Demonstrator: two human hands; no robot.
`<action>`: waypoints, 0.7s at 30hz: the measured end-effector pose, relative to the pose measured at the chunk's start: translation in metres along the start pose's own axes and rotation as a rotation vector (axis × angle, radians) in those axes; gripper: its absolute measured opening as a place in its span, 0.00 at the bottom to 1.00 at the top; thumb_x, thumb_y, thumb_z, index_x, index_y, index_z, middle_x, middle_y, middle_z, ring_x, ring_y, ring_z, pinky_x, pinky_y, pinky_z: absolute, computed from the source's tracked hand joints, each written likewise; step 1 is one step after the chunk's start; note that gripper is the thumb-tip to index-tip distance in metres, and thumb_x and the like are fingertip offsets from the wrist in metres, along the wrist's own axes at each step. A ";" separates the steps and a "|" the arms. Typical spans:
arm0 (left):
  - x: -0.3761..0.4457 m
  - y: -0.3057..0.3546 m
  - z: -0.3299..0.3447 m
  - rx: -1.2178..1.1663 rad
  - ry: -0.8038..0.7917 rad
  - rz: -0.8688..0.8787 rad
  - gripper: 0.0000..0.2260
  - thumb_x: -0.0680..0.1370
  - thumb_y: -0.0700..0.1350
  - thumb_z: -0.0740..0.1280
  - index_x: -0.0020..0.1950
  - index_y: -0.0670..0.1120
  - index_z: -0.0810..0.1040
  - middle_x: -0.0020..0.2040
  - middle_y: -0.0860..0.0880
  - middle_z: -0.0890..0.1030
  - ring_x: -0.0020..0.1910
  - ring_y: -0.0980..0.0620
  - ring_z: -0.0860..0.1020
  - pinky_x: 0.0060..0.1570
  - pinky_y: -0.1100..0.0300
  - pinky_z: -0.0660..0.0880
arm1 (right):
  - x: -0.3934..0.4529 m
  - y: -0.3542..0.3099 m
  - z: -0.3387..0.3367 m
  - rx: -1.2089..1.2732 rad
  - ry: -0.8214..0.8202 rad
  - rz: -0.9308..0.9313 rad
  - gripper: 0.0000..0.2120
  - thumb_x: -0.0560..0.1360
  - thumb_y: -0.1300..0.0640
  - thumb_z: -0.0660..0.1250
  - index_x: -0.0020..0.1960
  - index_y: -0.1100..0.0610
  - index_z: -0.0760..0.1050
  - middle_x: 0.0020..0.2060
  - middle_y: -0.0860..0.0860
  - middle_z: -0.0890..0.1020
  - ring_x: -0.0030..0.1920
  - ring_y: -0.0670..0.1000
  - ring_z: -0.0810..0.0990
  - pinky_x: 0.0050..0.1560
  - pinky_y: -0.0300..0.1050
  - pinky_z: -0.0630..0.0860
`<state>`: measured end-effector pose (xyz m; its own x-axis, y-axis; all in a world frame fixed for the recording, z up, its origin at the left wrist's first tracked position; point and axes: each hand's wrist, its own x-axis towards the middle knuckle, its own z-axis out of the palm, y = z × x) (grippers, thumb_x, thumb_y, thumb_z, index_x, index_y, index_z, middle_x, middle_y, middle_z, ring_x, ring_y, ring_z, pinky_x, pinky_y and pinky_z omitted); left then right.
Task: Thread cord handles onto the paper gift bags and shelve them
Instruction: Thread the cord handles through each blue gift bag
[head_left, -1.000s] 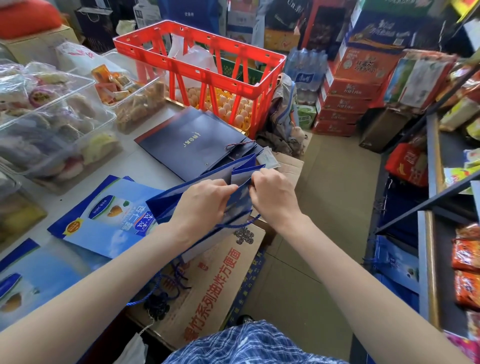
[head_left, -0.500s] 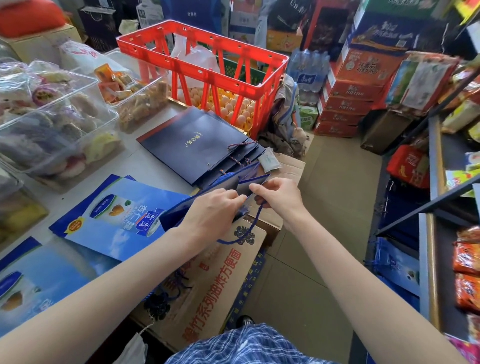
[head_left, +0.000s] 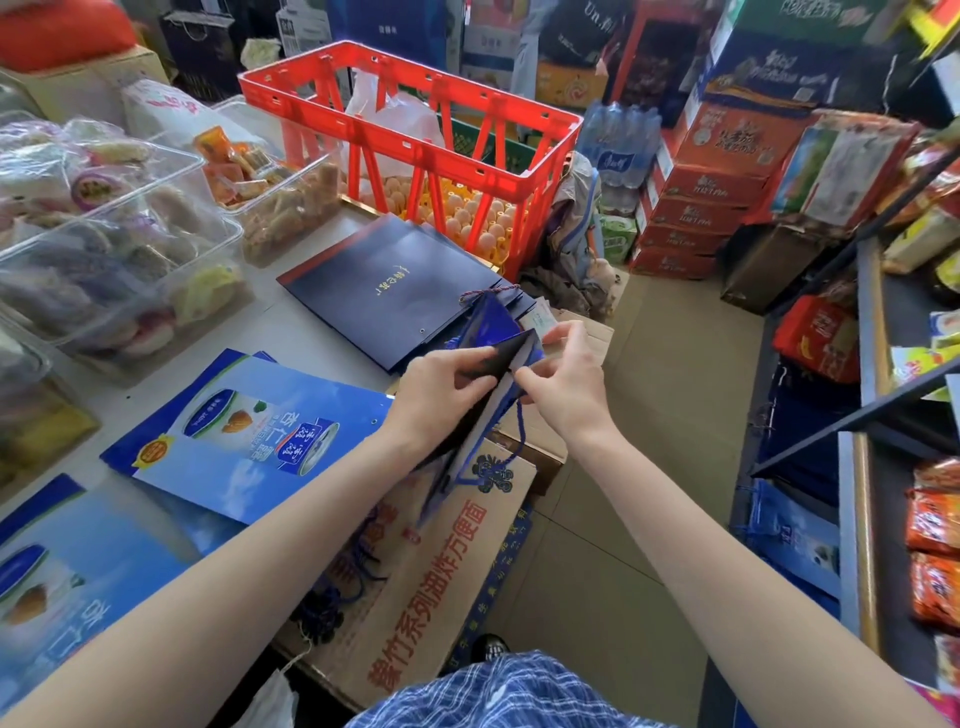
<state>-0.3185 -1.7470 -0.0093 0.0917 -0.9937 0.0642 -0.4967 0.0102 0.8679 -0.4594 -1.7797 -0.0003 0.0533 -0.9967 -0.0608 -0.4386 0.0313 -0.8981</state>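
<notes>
A folded blue paper gift bag (head_left: 488, 332) is held edge-on over the counter's corner. My left hand (head_left: 441, 389) grips its dark top flap. My right hand (head_left: 561, 374) pinches the bag's top edge where a blue cord (head_left: 519, 441) loops down beneath it. A stack of flat navy gift bags (head_left: 384, 291) lies on the grey counter behind. Light-blue printed gift bags (head_left: 249, 436) lie flat at the left. A bundle of loose blue cords (head_left: 332, 592) rests on a cardboard box (head_left: 431, 587) below.
A red plastic crate (head_left: 415, 135) holding eggs stands at the counter's back. Clear tubs of pastries (head_left: 104, 234) fill the left side. A metal shelf (head_left: 872, 415) with snack packets and blue bags runs along the right. Stacked red cartons (head_left: 701, 208) stand on the floor.
The bag has turned from spread open to folded and edge-on, and both hands have risen and moved right with it. The cord loop hangs lower below my right hand.
</notes>
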 end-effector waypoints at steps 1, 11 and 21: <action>0.002 0.004 0.000 -0.010 0.012 0.005 0.14 0.74 0.39 0.70 0.59 0.46 0.80 0.51 0.49 0.83 0.47 0.57 0.82 0.55 0.57 0.77 | -0.001 0.000 0.001 0.009 -0.008 -0.021 0.17 0.72 0.64 0.69 0.52 0.52 0.63 0.41 0.60 0.81 0.41 0.56 0.82 0.45 0.57 0.80; 0.009 0.002 -0.011 0.415 -0.009 0.233 0.07 0.75 0.44 0.68 0.50 0.48 0.84 0.46 0.47 0.84 0.45 0.47 0.80 0.47 0.60 0.70 | -0.004 0.001 0.010 -0.113 -0.063 -0.161 0.15 0.74 0.63 0.66 0.41 0.42 0.70 0.33 0.56 0.82 0.36 0.55 0.82 0.43 0.57 0.80; 0.012 -0.002 -0.021 0.137 -0.172 -0.040 0.04 0.73 0.36 0.70 0.44 0.41 0.84 0.37 0.45 0.83 0.33 0.55 0.82 0.43 0.62 0.80 | -0.004 -0.002 0.005 -0.268 -0.250 -0.060 0.06 0.72 0.64 0.67 0.42 0.57 0.82 0.36 0.52 0.81 0.37 0.50 0.80 0.44 0.47 0.80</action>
<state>-0.2981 -1.7564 -0.0002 -0.0290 -0.9975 -0.0642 -0.6092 -0.0333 0.7923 -0.4539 -1.7756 -0.0001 0.2891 -0.9461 -0.1458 -0.6454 -0.0801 -0.7596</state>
